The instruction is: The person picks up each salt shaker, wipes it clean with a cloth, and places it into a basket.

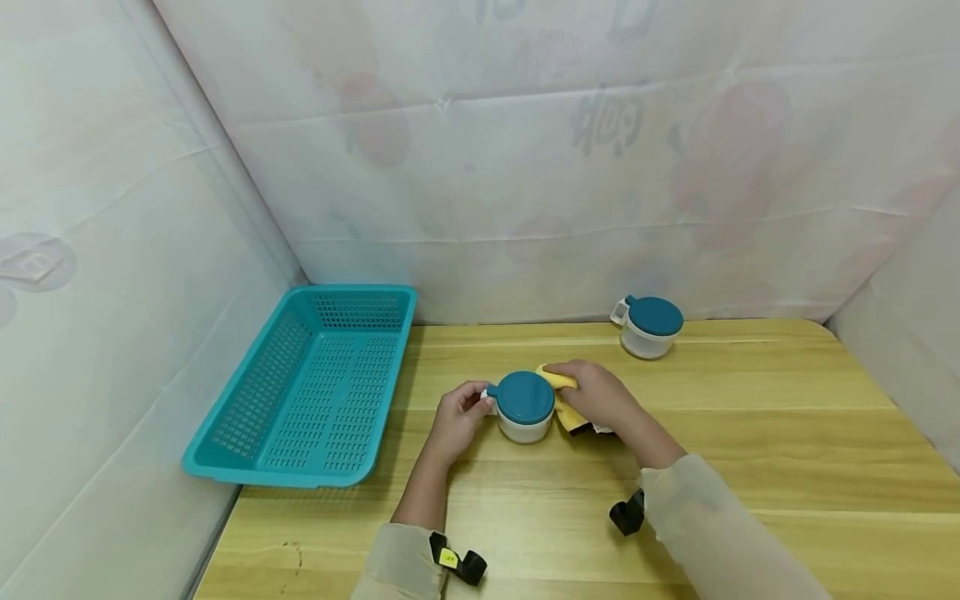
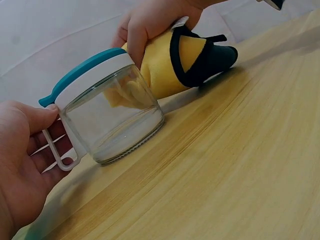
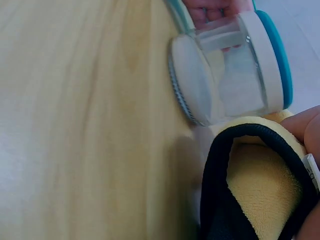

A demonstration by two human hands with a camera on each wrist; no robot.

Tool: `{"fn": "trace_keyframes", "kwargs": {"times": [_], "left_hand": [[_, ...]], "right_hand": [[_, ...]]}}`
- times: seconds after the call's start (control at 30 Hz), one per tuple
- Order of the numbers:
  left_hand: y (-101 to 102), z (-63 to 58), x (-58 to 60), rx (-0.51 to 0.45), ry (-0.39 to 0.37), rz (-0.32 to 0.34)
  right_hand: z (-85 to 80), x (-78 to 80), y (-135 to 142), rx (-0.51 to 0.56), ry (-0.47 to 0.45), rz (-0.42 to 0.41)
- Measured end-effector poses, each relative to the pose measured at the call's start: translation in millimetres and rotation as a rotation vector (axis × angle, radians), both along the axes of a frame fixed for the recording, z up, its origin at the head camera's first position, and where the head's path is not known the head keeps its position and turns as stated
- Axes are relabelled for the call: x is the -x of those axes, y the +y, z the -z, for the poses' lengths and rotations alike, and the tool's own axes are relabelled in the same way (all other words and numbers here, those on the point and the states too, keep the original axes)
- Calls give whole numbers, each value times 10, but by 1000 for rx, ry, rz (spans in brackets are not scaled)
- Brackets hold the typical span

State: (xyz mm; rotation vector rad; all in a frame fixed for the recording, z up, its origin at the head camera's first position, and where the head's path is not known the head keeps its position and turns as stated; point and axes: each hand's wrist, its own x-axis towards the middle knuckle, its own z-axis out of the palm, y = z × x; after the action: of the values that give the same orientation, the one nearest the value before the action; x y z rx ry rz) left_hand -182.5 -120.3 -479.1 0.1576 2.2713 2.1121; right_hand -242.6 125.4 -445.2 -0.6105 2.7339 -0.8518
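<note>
1. Jar — handled, clear-walled, blue-lidded — upright on wood-grain tabletop.
2. Left hand at jar's nine o'clock; thumb and fingers clamped on its white handle.
3. Right hand at three o'clock; fingers clamped on black-edged yellow cloth close beside jar.
4. Teal basket at nine o'clock, beyond left hand; similar lidded jar at two.

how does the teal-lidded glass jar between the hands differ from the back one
The front teal-lidded glass jar is held by the left hand; the rear teal-lidded jar stands untouched. The front jar is nearer the camera, the rear jar farther right. Both have white handles.
</note>
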Motion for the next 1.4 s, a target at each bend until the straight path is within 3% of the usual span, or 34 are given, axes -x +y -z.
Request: {"fn": "trace_keyframes", "kwargs": {"times": [0.33,0.63,1.0,1.33,1.4], "left_hand": [[3,24,9,19,22,-10],[13,19,9,16,28,-4],[15,-5,-6,27,6,-18],[21,-6,-3,23,9,-15],[21,58,32,18,3,-14]], "right_hand": [[13,114,-43,-9,-78,-48],[129,123,-48,-70,-41,-79],[21,137,-18,27,11,-62],[134,139,-55,-16,-32,-67],[162,138,-64,-35,-32,-72]]}}
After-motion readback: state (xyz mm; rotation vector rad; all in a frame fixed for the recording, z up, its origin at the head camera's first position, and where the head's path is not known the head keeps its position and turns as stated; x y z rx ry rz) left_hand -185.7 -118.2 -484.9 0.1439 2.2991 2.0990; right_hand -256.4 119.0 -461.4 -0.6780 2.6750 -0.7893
